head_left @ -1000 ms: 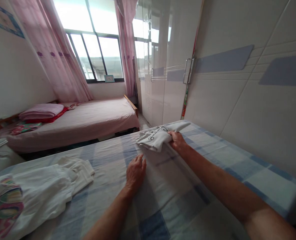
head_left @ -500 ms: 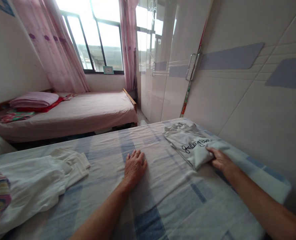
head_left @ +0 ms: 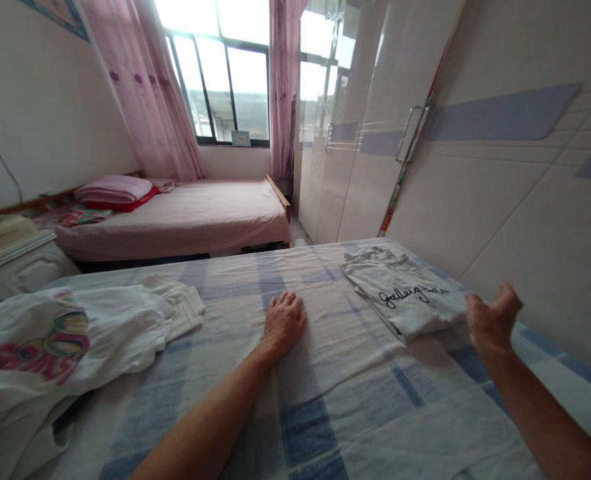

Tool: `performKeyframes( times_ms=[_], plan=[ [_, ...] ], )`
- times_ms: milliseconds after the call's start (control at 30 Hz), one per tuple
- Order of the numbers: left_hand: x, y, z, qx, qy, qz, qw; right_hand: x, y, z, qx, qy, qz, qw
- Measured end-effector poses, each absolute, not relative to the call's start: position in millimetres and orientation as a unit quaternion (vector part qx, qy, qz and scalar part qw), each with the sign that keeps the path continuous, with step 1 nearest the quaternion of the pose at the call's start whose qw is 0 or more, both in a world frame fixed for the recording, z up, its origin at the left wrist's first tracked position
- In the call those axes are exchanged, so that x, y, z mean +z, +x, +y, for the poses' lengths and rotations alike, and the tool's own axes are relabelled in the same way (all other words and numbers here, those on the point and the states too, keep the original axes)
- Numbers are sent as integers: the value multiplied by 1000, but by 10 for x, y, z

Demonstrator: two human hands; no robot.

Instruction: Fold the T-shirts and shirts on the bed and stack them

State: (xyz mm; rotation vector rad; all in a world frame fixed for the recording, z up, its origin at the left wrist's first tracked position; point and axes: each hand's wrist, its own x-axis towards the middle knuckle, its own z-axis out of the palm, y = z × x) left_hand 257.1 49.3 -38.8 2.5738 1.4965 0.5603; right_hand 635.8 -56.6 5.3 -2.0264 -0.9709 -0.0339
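While a tall, glossy wardrobe (head_left: pixel 355 187) with lilac panels lines the right side of the room, a broad surface under a blue-and-white checked sheet (head_left: pixel 355 407) spreads across the foreground, lightly wrinkled. Beyond it stands a bed (head_left: pixel 220 210) with a pink cover, below a bright window (head_left: pixel 248 87) and pink curtains (head_left: pixel 145 113). At near left, a white garment (head_left: pixel 120 327) with a colourful print lies loosely on the sheet. Toward the far right, a smaller pale grey garment (head_left: pixel 375 283) with black script lies folded flat. Two bare forearms reach forward. The left hand (head_left: pixel 286 323) rests palm down mid-sheet, between the garments, fingers slightly spread and gripping nothing. The right hand (head_left: pixel 492 320) is raised beside the grey garment's right edge, thumb apart from bent fingers, with nothing visibly held; whether the thumb touches the cloth is unclear. Smallest is a framed clock (head_left: pixel 241 139) at the window.
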Motion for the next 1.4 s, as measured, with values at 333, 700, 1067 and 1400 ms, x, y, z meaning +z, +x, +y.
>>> performKeyframes(
  times_ms=[333,700,1067,1400],
  plan=[
    [-296,2263,538,150,837,523,59,-185,4215,197,49,-648,-727,222],
    [-371,1172,936,98,785,609,58,-471,3940,952,-11,-694,-718,49],
    [-242,1133,833,148,794,589,23,-404,3660,748,-60,-665,-741,74],
    [-339,636,-36,128,834,537,-2,-571,3476,382,-62,-614,-784,68]
  ],
)
